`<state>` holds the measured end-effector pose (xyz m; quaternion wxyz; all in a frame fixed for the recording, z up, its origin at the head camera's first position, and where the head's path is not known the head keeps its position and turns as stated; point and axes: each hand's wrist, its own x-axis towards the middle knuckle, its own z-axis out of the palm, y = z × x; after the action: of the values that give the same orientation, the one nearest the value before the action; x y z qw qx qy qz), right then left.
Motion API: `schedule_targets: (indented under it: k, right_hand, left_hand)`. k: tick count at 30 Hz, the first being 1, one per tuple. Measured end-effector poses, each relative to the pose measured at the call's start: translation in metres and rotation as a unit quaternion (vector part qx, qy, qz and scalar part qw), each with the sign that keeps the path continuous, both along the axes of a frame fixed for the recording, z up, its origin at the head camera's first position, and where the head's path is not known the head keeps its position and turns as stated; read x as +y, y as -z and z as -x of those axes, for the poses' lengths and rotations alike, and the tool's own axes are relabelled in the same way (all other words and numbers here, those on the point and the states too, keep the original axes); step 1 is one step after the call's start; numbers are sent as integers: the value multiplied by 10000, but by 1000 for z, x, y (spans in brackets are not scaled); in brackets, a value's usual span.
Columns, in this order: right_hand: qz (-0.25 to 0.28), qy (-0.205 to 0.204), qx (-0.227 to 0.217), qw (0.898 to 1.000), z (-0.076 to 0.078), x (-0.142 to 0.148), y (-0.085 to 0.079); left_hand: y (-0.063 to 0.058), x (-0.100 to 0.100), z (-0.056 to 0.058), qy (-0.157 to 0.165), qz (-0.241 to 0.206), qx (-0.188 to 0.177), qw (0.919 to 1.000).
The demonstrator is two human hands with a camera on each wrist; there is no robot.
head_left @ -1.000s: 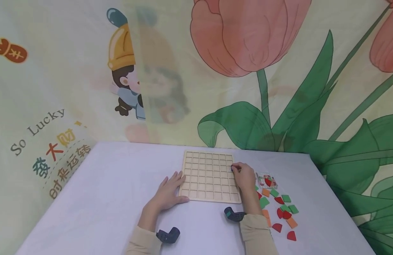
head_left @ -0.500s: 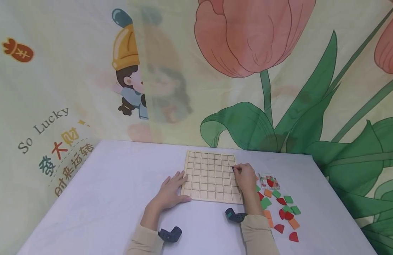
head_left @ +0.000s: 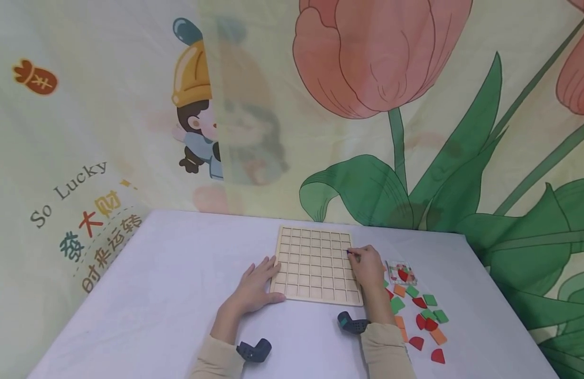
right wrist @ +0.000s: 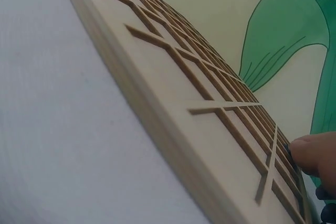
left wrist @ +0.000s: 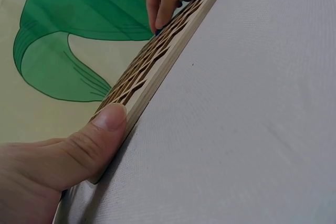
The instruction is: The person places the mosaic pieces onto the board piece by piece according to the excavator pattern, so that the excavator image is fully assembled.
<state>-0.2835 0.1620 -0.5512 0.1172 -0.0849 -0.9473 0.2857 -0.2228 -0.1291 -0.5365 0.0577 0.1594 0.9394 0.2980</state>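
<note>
Closest to me on the head view are two beige sleeves [head_left: 219, 359], with a dark wrist camera [head_left: 353, 322] showing beside each forearm. On the white-covered bench [head_left: 292, 345], to the right, I see loose flat pieces: a red quarter-round [head_left: 438, 356] nearest, then an orange piece [head_left: 437, 336] and a green piece [head_left: 430, 300] among others of those colours, some overlapping.

Of the two hands, the left hand [head_left: 255, 287] lies with its fingers outstretched over the left edge of the pale wooden grid board [head_left: 312, 266], its thumb on the board's near edge. The board sits flat on the bench, between the hands. My right hand [head_left: 366, 267] pinches a small dark blue piece [left wrist: 158, 32] at the board's right side; I can't tell whether it touches the grid.

Just beyond the loose pieces is a patterned square [head_left: 402, 272] with a red shape on it. Behind the bench hangs a backdrop [head_left: 263, 202] printed with a pink tulip [head_left: 374, 58].
</note>
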Motion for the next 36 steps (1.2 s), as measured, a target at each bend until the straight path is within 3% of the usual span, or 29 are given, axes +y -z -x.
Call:
schedule_targets:
  k: [10, 16, 21, 28, 36]
  right_hand:
    - [-6, 65, -204, 9998, -3, 6, -6]
    - [621, -293, -406, 9968, -22, 23, -40]
    - [645, -565, -718, 9937, -45, 49, -62]
    - [477, -449, -1490, 9867, -67, 82, -55]
    - [716, -346, -1586, 9841, -72, 91, -41]
  left_hand:
    - [-3, 3, -1, 9, 60, -2, 10000]
    - [-1, 5, -1, 47, 44, 86, 9999]
    - [0, 2, -1, 16, 120, 122, 9999]
    - [-1, 0, 0, -61, 68, 146, 9999]
    - [-2, 3, -1, -71, 108, 22, 9999]
